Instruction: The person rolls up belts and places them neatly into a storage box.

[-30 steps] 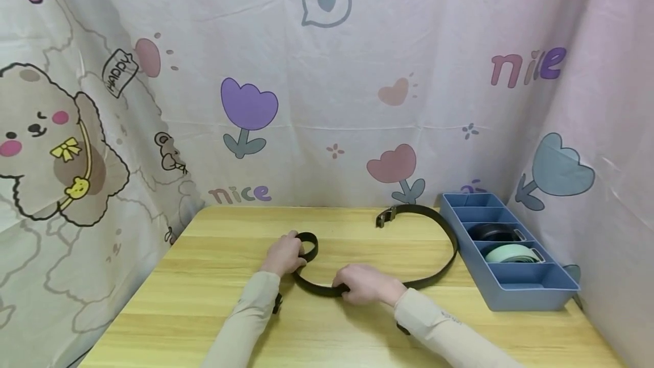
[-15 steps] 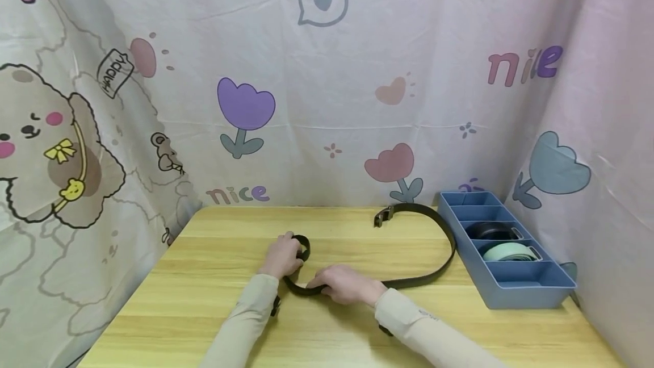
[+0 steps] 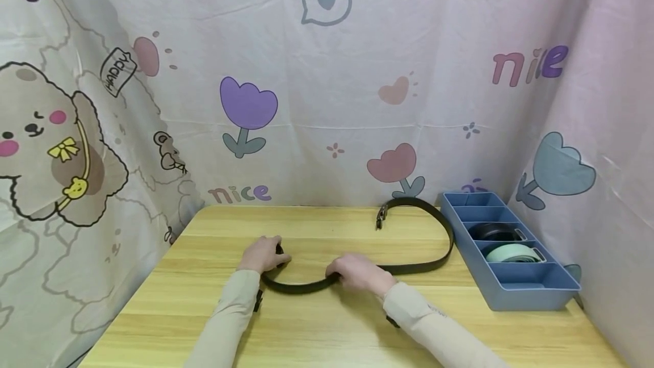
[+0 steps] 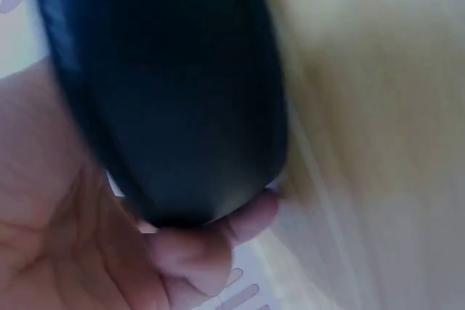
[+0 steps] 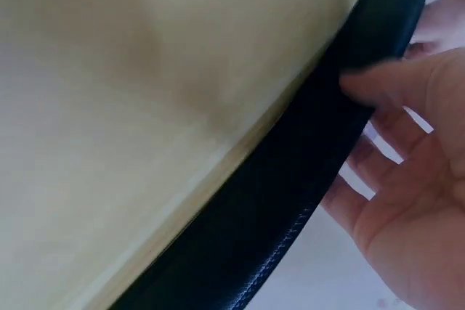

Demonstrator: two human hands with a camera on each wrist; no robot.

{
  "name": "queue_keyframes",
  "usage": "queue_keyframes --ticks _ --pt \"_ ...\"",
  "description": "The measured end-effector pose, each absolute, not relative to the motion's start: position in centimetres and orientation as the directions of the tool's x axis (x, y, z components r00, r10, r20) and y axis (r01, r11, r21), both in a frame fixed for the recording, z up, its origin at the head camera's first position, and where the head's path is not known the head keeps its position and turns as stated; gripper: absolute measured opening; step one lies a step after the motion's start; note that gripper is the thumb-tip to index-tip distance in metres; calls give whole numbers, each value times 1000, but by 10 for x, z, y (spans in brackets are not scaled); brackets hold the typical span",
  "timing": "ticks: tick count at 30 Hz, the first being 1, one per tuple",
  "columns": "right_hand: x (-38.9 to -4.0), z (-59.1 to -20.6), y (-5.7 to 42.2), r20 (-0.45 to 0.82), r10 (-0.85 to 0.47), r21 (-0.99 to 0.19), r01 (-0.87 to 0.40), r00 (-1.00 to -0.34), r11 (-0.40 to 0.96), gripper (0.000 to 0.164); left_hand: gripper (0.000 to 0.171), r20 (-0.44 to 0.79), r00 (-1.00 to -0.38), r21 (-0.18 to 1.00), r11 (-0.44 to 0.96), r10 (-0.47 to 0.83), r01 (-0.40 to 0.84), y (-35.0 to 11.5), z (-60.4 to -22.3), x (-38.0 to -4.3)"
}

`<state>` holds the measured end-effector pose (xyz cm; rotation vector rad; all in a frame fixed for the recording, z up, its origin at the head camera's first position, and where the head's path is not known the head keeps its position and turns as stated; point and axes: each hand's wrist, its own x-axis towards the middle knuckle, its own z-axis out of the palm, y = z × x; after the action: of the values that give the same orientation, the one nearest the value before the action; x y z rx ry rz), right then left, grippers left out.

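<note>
Right hand (image 3: 357, 273): well left of the blue box (image 3: 531, 301), pinching the black belt (image 3: 306, 288); the right wrist view alone shows the thumb on the strap's face, the other fingers behind it, and stitching (image 5: 272, 263) along one edge. Left hand (image 3: 261, 254): farther left of the box, fingers curled round the belt's end portion; its close view shows the strap against the palm with fingertips at its lower edge, parts the head view hides. Belt: on edge on the wooden table (image 3: 306, 334), left of the box, its far bend just beside the box wall. Buckle (image 3: 381, 217): left of the box's far end, seen only in the head view. In the box, also head view only: mint belt (image 3: 511, 253), coiled, second compartment from the near end; coiled black strap (image 3: 491, 232), third. Behind the box: printed cloth (image 3: 327, 72).
</note>
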<state>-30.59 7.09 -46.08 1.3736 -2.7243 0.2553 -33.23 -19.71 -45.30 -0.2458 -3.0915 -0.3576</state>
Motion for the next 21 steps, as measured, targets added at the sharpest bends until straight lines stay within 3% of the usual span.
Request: queue_keyframes --ticks 2,6,11,15,21 --pt "-301 -463 68 166 -799 -89 -816 -578 571 14 37 42 -987 213 964 153 159 -196 -452 -331" --pt "-288 -466 57 188 -815 -45 -834 -548 551 36 30 40 -984 216 960 174 179 -189 -453 -329" --pt "-276 -465 46 155 -855 3 -865 -495 501 32 28 39 -980 269 943 194 197 -182 -455 -326" --pt "-275 -457 50 105 -881 -123 -885 -461 449 31 30 52 -974 301 927 220 226 -184 -458 -326" --pt "-280 -441 66 52 -876 -336 -834 -479 437 25 23 21 -890 447 792 456 416 -189 -455 -328"
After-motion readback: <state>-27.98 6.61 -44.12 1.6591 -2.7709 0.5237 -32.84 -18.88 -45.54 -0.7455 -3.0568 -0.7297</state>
